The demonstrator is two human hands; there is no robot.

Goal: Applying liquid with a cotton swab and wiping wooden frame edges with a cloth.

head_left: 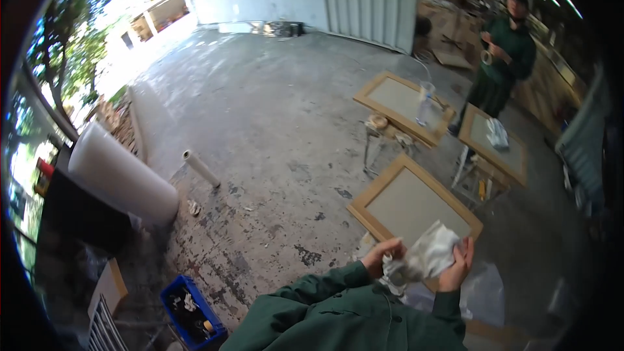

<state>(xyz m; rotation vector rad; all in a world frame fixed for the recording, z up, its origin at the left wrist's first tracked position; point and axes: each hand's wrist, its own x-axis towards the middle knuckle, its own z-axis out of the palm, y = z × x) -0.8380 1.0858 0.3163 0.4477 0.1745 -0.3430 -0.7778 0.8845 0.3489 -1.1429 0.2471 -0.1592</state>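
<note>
A crumpled white rag is stretched between my two hands in front of my chest. My left hand is closed on its bunched left end, with the fingers partly hidden by the cloth. On the other side my right hand grips the rag's right edge, thumb and fingers around it. Just beyond the rag lies a wood-framed panel with a grey-beige centre. The rag and my hands cover its near corner in this view.
Two more framed panels, one with a clear plastic bottle, one with a folded cloth, rest on stands. A person holds a tape roll. Left are a bubble-wrap roll, a tube and a blue crate.
</note>
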